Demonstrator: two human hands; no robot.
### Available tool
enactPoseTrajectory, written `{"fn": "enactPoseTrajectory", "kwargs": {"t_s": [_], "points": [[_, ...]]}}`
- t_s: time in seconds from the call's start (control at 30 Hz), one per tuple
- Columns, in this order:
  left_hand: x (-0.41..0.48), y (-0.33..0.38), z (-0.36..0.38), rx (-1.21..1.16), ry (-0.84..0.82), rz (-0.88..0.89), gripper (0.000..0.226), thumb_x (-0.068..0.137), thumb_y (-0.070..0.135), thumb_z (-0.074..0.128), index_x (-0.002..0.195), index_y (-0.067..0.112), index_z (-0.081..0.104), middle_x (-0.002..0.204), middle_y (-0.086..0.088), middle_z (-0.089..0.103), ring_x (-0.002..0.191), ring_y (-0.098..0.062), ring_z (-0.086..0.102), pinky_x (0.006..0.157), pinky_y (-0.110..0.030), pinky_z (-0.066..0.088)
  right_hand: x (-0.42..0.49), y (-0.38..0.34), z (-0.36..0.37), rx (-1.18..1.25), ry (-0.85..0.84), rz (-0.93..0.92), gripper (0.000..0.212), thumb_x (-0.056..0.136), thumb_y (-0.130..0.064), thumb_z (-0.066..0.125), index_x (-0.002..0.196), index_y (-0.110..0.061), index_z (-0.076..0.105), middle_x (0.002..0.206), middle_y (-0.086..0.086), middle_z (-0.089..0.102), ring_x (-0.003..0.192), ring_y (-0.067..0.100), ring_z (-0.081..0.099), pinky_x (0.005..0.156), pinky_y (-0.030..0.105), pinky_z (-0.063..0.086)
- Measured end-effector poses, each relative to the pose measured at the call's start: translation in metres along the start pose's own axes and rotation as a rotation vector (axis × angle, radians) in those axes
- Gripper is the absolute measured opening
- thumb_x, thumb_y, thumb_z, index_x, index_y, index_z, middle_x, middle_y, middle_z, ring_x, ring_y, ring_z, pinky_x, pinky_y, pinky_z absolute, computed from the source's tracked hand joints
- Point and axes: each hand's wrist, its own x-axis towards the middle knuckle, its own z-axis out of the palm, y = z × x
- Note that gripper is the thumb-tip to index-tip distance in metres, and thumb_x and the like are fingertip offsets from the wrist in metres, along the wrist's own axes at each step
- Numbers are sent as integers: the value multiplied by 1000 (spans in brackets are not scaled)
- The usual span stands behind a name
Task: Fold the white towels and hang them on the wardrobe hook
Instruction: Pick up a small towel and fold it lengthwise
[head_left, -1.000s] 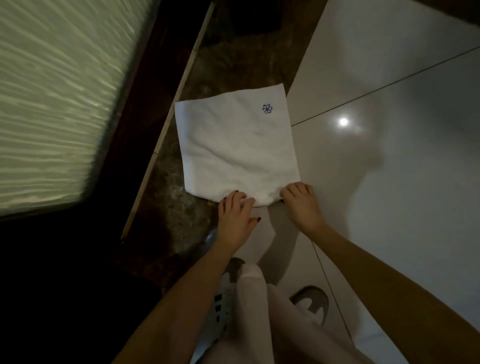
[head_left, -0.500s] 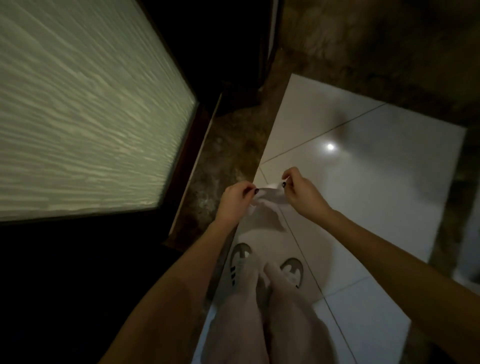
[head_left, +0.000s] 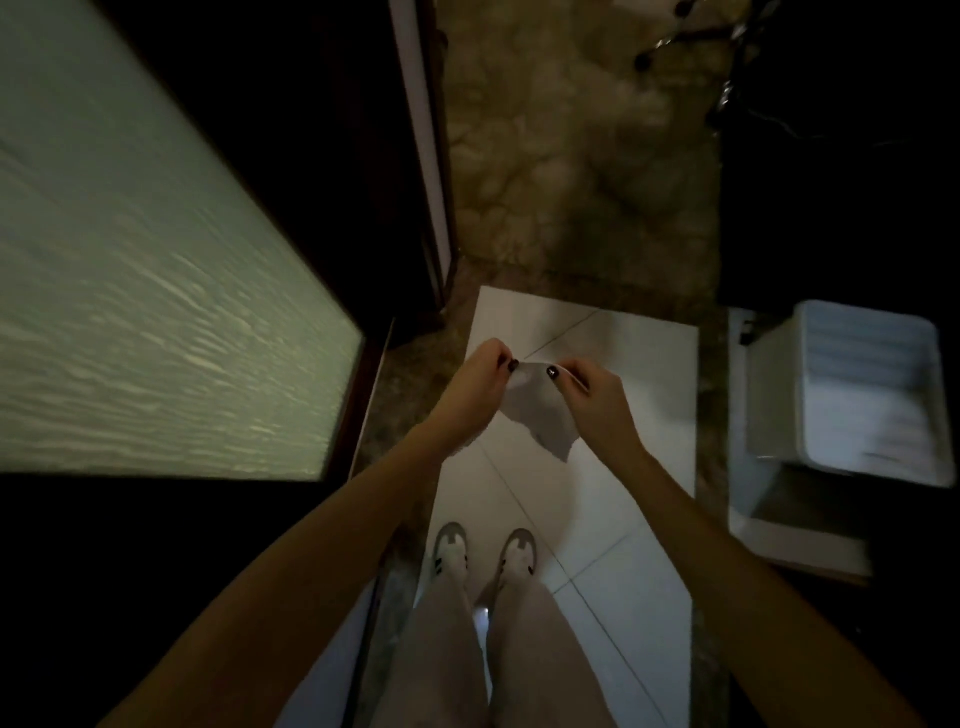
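I hold my left hand (head_left: 475, 387) and right hand (head_left: 592, 402) up in front of me, close together. Each pinches the top edge of the white towel (head_left: 537, 423) between thumb and curled fingers, with a short span of cloth between them. The towel hangs clear of the floor. It is bunched, and its lower edge runs down to a corner on the right, under my right wrist.

Below and beyond the towel the white tiles (head_left: 639, 364) lie open as far as their far edge and their right edge. My shoes (head_left: 453, 551) stand side by side on these tiles, near the left edge of the tiled patch, with pale trouser legs (head_left: 540, 649) above them.

On the left, a frosted glass panel (head_left: 156, 312) in a dark frame comes close beside my left forearm. A pale upright strip (head_left: 423, 145) runs along the far end of that frame. On the right, past a narrow brownish band of floor, a white tub (head_left: 872, 395) sits well apart from my right hand.

Farther off, the floor is brown marbled stone (head_left: 571, 171). The far right corner is too dark to make out, beyond a few thin metal legs (head_left: 670, 44). The whole room is dim.
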Motion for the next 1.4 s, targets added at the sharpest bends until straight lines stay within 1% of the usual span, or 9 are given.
{"fn": "enactPoseTrajectory", "kwargs": {"t_s": [0.2, 0.33, 0.5, 0.6, 0.67, 0.73, 0.87, 1.0, 1.4], "points": [[-22, 81, -18, 325, -273, 316, 23, 96, 28, 54, 85, 8, 56, 84, -7, 55, 78, -23, 53, 68, -33, 41, -59, -26, -69, 85, 171, 60, 13, 97, -15, 54, 91, -17, 66, 79, -9, 61, 73, -10, 56, 62, 3, 41], [-33, 123, -18, 368, -344, 407, 22, 91, 24, 62, 95, 3, 67, 93, -14, 67, 85, -25, 60, 75, -32, 42, -89, -44, -115, 112, 232, 96, 15, 95, -18, 55, 87, -18, 67, 78, -11, 63, 65, -3, 55, 61, 1, 40], [-42, 172, -21, 411, -540, 474, 31, 88, 27, 66, 80, -3, 67, 80, -22, 63, 72, -33, 57, 60, -28, 34, -151, -64, -162, 187, 487, 126, 13, 91, -15, 59, 84, -11, 69, 76, -1, 68, 66, -5, 59, 61, 11, 44], [-54, 197, -11, 537, -665, 597, 26, 85, 22, 69, 90, -3, 70, 90, -20, 63, 80, -31, 57, 62, -25, 37, -195, -69, -177, 157, 632, 140, 23, 92, -18, 60, 70, -23, 62, 65, -9, 60, 61, -9, 52, 58, 8, 37], [-63, 210, -1, 580, -697, 653, 25, 84, 23, 69, 92, 0, 71, 95, -16, 65, 85, -29, 59, 70, -31, 43, -226, -64, -183, 174, 738, 194, 21, 93, -21, 58, 73, -17, 63, 72, 1, 65, 71, 4, 58, 68, 22, 44], [-73, 221, 9, 577, -711, 690, 20, 84, 23, 68, 89, 5, 71, 96, -11, 67, 88, -27, 61, 76, -39, 48, -258, -57, -187, 174, 817, 235, 21, 93, -21, 59, 78, -8, 64, 78, 10, 66, 75, 16, 59, 73, 34, 45], [-93, 238, 28, 528, -681, 786, 18, 86, 25, 65, 84, 7, 71, 87, -11, 70, 82, -26, 64, 74, -43, 50, -323, -47, -186, 130, 944, 322, 20, 92, -25, 64, 76, -13, 65, 71, -2, 64, 67, 7, 57, 66, 28, 43], [-115, 264, 51, 395, -673, 882, 23, 89, 31, 63, 79, 11, 68, 75, -10, 66, 65, -18, 58, 58, -33, 39, -384, -47, -193, 55, 1048, 389, 20, 92, -31, 63, 80, -16, 68, 79, 2, 68, 69, 6, 61, 60, 24, 46], [-217, 347, 134, 119, -839, 991, 21, 90, 26, 64, 81, 8, 70, 70, -9, 65, 64, -11, 59, 60, -25, 45, -556, -32, -225, -165, 1310, 603, 31, 95, -26, 60, 70, -9, 55, 66, 5, 55, 60, 22, 52, 52, 29, 33]]}}
